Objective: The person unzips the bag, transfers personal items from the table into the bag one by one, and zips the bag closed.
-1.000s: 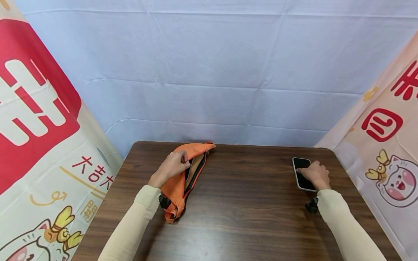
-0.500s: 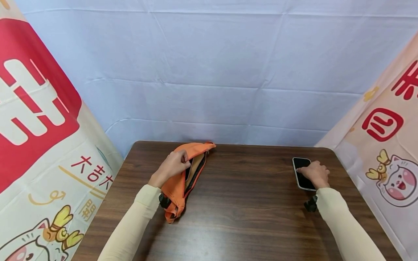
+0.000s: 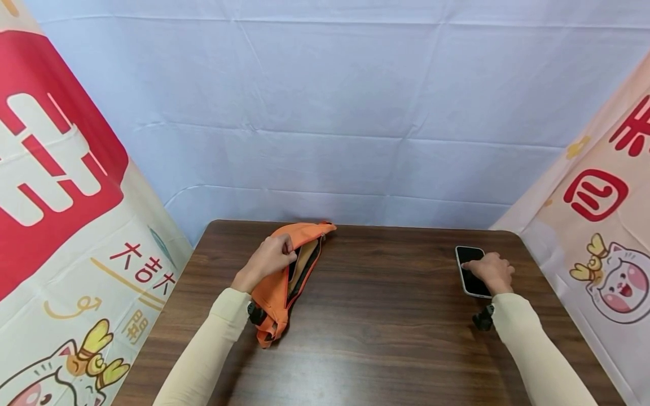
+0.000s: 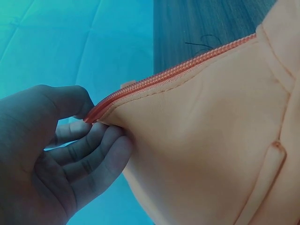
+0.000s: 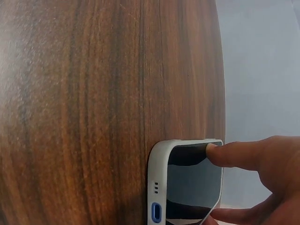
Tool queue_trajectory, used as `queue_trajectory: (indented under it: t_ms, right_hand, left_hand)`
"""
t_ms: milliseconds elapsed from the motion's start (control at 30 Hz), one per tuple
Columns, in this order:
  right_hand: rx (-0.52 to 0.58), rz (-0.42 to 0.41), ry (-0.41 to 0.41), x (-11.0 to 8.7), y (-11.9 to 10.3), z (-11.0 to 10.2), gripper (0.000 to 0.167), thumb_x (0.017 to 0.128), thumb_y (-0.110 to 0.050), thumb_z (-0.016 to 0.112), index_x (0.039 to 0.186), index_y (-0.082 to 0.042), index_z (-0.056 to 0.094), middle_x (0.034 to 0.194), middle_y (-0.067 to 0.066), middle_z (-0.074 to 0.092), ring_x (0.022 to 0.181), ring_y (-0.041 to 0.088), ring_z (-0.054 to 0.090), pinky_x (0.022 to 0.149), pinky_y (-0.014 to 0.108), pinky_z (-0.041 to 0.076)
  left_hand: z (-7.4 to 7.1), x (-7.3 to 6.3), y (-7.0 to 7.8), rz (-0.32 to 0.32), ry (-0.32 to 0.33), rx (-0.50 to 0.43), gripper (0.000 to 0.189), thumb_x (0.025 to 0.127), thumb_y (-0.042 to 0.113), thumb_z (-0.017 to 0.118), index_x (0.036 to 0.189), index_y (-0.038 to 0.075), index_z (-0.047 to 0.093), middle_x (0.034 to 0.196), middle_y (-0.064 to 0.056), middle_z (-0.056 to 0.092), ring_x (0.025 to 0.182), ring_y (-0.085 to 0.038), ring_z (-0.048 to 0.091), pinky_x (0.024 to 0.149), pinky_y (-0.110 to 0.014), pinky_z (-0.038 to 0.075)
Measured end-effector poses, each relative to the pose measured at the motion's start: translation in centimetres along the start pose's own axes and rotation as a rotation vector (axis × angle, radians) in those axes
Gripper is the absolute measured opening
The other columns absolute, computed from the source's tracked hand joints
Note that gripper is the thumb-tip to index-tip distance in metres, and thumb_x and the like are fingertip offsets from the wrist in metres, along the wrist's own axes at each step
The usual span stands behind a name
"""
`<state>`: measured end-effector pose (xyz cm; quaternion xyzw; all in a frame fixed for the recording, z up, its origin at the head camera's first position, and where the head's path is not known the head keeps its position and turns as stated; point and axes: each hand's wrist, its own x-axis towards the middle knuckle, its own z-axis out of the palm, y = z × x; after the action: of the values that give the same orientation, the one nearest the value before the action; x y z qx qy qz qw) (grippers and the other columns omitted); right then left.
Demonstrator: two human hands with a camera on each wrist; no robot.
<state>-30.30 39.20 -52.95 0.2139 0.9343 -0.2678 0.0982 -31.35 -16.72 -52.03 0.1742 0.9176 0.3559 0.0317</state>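
Note:
An orange waist bag lies at the table's left, its zip open along the side and a tan lining showing inside. My left hand pinches the zippered edge of the bag's opening; in the left wrist view the thumb and fingers hold the zip tape between them. On the right, a smartphone in a pale case lies with its dark screen up. My right hand grips it across its width, thumb on the screen near one edge and the other fingers at the opposite edge, partly hidden.
The brown wooden table stretches between the bag and the phone. A pale cloth hangs behind its far edge. Printed banners hang at both sides. Small black cameras are worn under the wrists.

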Motion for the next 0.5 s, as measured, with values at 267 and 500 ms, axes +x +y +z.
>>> queue_trajectory:
  t_ms: [267,500]
  right_hand:
    - [0.001,-0.004,-0.004,0.17,0.22,0.02,0.089,0.099,-0.037,0.067,0.144,0.031,0.029,0.141,0.062,0.023,0.124,0.071,0.030,0.094,0.071,0.042]
    - [-0.004,-0.003,0.000,0.24,0.20,-0.07,0.071,0.098,-0.036,0.068,0.128,0.026,0.050,0.137,0.060,0.026,0.120,0.069,0.032,0.090,0.069,0.043]
  left_hand:
    - [0.08,-0.06,0.05,0.002,0.010,0.002,0.024,0.099,0.008,0.061,0.082,0.013,0.044,0.074,0.003,0.034,0.065,-0.013,0.033,0.063,-0.031,0.030]
    - [0.14,0.00,0.05,0.006,0.011,-0.018,0.023,0.097,0.007,0.058,0.082,0.011,0.041,0.075,0.004,0.029,0.069,-0.014,0.031,0.065,-0.032,0.029]
